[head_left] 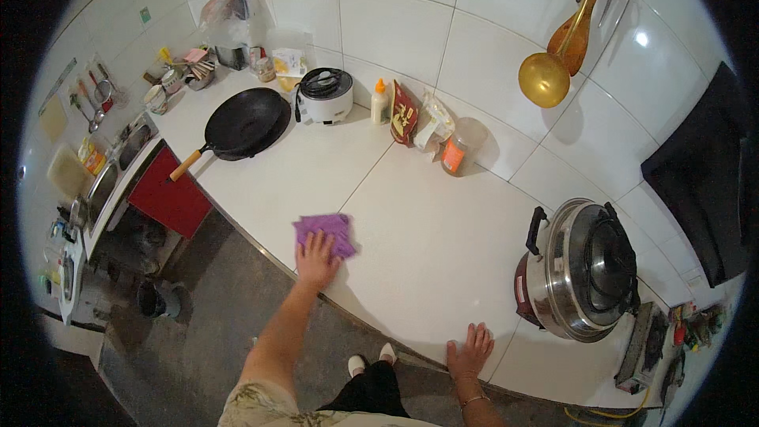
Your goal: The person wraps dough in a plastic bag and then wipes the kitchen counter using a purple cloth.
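Under my left hand (318, 259) lies a folded purple cloth (326, 234), pressed flat on the white tiled countertop (427, 245) close to its front edge. The fingers of that hand are stretched out over the cloth. My right hand (471, 350) rests on the counter's front edge with its fingers spread, holding nothing. To its right and farther back stands a large steel pot (553, 277) with a dark domed lid. Beyond the cloth, to the left, sits a black wok (247, 122) with a wooden handle.
Along the wall stand a white rice cooker (326, 99), an orange-capped squeeze bottle (379, 103), a red packet (403, 115) and a clear jar (462, 149). A gold ladle (544, 79) hangs above. At right is a gas stove (644, 348); a bin (156, 300) stands on the floor.
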A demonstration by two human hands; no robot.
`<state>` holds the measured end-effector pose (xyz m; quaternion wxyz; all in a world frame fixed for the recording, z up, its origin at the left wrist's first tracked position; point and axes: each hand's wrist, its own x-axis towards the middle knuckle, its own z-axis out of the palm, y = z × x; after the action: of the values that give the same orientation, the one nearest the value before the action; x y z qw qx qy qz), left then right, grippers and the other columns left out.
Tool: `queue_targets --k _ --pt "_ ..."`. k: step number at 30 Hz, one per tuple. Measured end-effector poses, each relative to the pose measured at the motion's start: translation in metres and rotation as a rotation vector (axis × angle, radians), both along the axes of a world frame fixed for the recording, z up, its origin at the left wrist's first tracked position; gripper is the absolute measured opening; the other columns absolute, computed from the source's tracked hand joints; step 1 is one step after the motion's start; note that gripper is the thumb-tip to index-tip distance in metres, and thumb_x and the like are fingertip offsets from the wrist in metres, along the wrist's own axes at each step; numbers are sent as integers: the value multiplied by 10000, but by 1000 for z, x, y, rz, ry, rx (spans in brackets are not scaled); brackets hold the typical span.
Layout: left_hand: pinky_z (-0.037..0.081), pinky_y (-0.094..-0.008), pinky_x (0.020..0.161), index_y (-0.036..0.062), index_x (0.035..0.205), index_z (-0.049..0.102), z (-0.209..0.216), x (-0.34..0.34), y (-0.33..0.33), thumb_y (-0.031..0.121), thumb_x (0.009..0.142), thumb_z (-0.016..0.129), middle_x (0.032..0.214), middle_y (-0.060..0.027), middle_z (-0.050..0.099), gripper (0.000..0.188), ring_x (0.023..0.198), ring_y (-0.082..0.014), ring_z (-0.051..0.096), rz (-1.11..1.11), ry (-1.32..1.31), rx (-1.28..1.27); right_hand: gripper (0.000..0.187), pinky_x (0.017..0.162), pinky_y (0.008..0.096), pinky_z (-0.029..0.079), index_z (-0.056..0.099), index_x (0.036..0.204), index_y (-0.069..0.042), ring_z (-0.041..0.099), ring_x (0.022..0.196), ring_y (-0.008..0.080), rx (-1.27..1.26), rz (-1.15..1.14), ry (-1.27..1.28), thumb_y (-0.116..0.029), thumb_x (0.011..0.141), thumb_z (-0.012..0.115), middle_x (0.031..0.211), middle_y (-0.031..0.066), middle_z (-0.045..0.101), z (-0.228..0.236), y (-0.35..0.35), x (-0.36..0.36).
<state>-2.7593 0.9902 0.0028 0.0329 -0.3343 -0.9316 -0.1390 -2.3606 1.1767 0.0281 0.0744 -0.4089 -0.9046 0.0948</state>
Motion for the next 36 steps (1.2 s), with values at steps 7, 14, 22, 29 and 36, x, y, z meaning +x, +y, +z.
queue_targets --k 7,14,22,29,36 --pt "131 -592 1088 194 1423 352 0 46 40 435 862 520 1510 -127 255 634 1389 -360 201 -12 -14 -82 683 1109 535 121 405 1332 -7 256 1335 372 23 30 25 -335 776 630 1420 226 333 7 -5 -6" --pt "116 -558 1111 185 1422 360 29 137 79 469 878 504 1508 -143 247 630 1402 -350 170 -485 -223 -40 671 1106 532 138 425 1325 -9 274 1324 381 21 7 89 -330 770 625 1411 220 357 3 -3 -4" --pt "297 -524 1038 56 1318 461 8 51 -26 231 817 613 1372 -223 418 552 1271 -434 367 -222 -113 210 676 1095 558 151 425 1340 -7 261 1341 387 23 44 70 -390 817 617 1424 233 343 1 2 0" --pt "208 -492 1106 98 1347 446 20 -14 -49 320 840 588 1435 -185 361 571 1356 -369 276 -23 -94 99 692 1095 577 110 367 1387 -38 233 1353 396 -145 211 223 -369 831 612 1448 242 287 14 -16 -89" --pt "178 -496 1113 116 1361 437 31 -10 -29 436 814 586 1450 -179 345 651 1369 -341 264 20 -114 22 565 1092 608 84 401 1398 -249 206 1378 372 -134 487 -41 -481 891 490 1508 107 252 13 3 -219"
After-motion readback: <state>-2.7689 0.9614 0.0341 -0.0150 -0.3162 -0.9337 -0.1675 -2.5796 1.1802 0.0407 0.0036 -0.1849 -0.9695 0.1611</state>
